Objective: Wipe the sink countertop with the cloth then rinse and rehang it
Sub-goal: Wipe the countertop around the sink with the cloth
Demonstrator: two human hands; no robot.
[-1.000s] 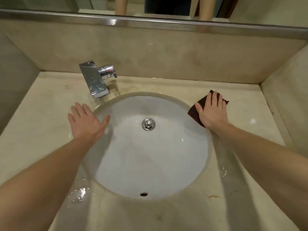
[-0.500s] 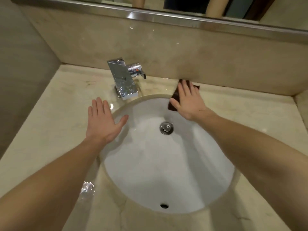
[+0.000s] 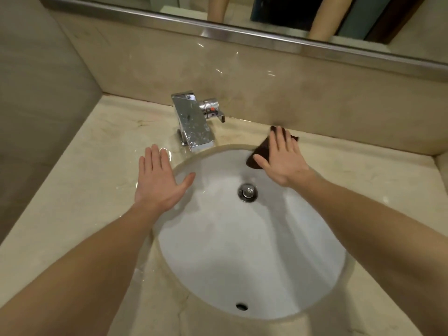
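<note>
A dark brown cloth (image 3: 260, 152) lies on the beige marble countertop (image 3: 80, 190) at the back rim of the white sink basin (image 3: 242, 251), just right of the chrome faucet (image 3: 194, 127). My right hand (image 3: 282, 158) presses flat on the cloth with straight fingers and hides most of it. One corner of the cloth hangs over the basin edge. My left hand (image 3: 157, 183) rests flat on the counter at the basin's left rim, its thumb over the bowl, holding nothing.
A marble backsplash (image 3: 303, 93) rises behind the counter under a metal-framed mirror (image 3: 242, 35). A side wall (image 3: 36, 93) closes the left. The drain plug (image 3: 247, 192) sits in the bowl. Water films and droplets shine on the counter near the faucet.
My right hand slid the cloth from the basin's right rim leftward along the back rim toward the faucet. My left hand stayed at the left rim. The view shifted left.
</note>
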